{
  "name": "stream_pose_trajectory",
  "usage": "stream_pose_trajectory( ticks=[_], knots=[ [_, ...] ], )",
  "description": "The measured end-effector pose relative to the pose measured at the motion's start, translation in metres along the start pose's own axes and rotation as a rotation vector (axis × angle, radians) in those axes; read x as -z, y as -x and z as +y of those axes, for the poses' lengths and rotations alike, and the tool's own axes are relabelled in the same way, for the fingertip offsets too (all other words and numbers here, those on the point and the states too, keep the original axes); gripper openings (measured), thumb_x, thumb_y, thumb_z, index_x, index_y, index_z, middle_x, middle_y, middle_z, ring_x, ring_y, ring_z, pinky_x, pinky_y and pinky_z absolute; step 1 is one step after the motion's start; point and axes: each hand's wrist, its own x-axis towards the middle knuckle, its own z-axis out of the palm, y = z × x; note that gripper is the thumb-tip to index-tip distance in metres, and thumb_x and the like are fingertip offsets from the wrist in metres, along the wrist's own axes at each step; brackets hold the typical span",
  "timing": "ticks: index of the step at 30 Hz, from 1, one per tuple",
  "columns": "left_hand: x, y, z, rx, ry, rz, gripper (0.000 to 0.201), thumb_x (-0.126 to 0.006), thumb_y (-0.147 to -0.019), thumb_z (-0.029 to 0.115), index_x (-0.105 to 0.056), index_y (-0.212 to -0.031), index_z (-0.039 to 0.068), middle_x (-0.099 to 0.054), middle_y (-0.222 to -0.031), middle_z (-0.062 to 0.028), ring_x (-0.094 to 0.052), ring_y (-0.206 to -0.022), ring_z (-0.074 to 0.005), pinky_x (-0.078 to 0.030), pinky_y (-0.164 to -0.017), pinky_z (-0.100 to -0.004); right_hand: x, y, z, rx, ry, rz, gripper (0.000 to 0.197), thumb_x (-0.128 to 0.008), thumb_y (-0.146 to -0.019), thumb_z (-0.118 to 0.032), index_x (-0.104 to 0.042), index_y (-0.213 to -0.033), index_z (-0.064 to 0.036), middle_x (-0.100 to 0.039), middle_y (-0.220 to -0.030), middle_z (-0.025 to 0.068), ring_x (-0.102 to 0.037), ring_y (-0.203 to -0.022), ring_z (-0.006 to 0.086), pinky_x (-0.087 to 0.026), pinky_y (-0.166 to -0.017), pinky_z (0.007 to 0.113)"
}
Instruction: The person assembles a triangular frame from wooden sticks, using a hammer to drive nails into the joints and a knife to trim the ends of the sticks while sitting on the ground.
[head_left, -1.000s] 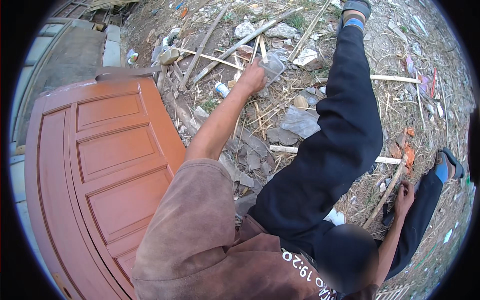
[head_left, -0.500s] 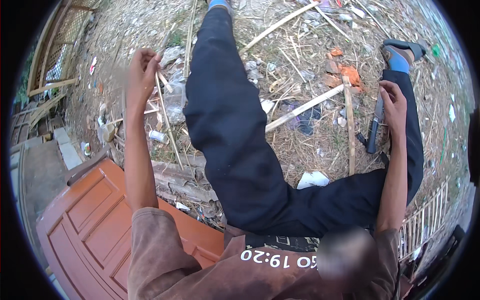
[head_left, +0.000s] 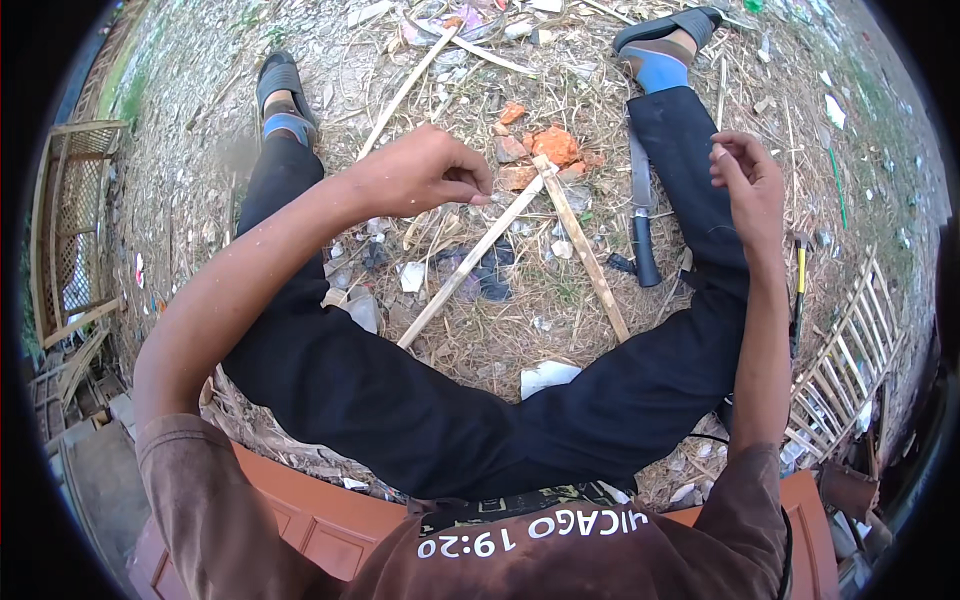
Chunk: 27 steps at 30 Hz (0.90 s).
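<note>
My left hand [head_left: 425, 175] hangs above the ground between my legs, thumb and fingers pinched around a tiny bit too small to name. Just below and beyond it, two wooden strips meet in a V: a left strip [head_left: 470, 262] and a right strip [head_left: 588, 255]. Their joined tip rests by broken orange brick [head_left: 556, 146]. Over my right leg, my right hand [head_left: 750, 190] is loosely curled, with fingers apart and nothing visible in it. A large knife [head_left: 643, 240] with a black handle lies between the right strip and that leg.
I sit on a brown panelled door [head_left: 335, 545]. Beside my right forearm lies a yellow-handled tool [head_left: 800, 285], its head unclear. A slatted wooden frame [head_left: 845, 360] stands at the right, a lattice panel [head_left: 75, 235] at far left. Straw and litter cover the ground.
My view has turned left to right, bringing both feet in. My left hand has come from the far left to the middle, near the strips. My left leg has swung outward in the picture.
</note>
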Motion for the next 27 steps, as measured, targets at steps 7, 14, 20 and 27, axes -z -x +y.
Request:
stream_pose_trajectory(
  ticks=[7,14,20,27],
  knots=[
    [-0.059,-0.115,-0.068,0.124,0.086,0.114,0.018,-0.075,-0.088,0.018,-0.076,-0.099,0.004,-0.073,-0.081,-0.0073,-0.066,-0.073,-0.0121,-0.053,-0.069,-0.0319,-0.078,0.046,0.046,-0.088,0.670,-0.185,0.039,-0.068,-0.082,-0.025,-0.059,-0.110,0.0005,-0.067,-0.103,0.0254,-0.066,-0.094,0.0433,-0.054,-0.081,0.050],
    [-0.104,-0.121,-0.083,0.120,0.299,0.279,0.018,-0.074,-0.088,0.018,-0.077,-0.101,0.007,-0.075,-0.088,-0.0085,-0.069,-0.077,-0.0157,-0.054,-0.075,-0.0321,-0.081,0.034,0.075,-0.142,0.762,-0.237,0.049,-0.068,-0.082,-0.024,-0.044,-0.114,0.0033,-0.066,-0.095,0.0313,-0.067,-0.085,0.0491,-0.055,-0.074,0.054],
    [-0.097,-0.115,-0.083,0.181,0.297,0.268,0.017,-0.074,-0.089,0.014,-0.075,-0.102,0.003,-0.075,-0.097,-0.0081,-0.069,-0.085,-0.0149,-0.055,-0.081,-0.0313,-0.085,0.030,0.069,-0.165,0.752,-0.212,0.057,-0.067,-0.080,-0.024,-0.042,-0.121,0.0062,-0.067,-0.092,0.0321,-0.068,-0.084,0.0485,-0.054,-0.077,0.055],
    [-0.092,-0.117,-0.067,0.145,0.075,0.285,0.016,-0.072,-0.089,0.016,-0.076,-0.101,0.007,-0.074,-0.090,-0.0118,-0.071,-0.082,-0.0225,-0.054,-0.076,-0.0363,-0.068,0.033,0.053,-0.419,0.418,-0.118,0.059,-0.069,-0.079,-0.031,-0.053,-0.125,0.0017,-0.069,-0.093,0.0245,-0.069,-0.092,0.0375,-0.051,-0.083,0.043]
  ],
)
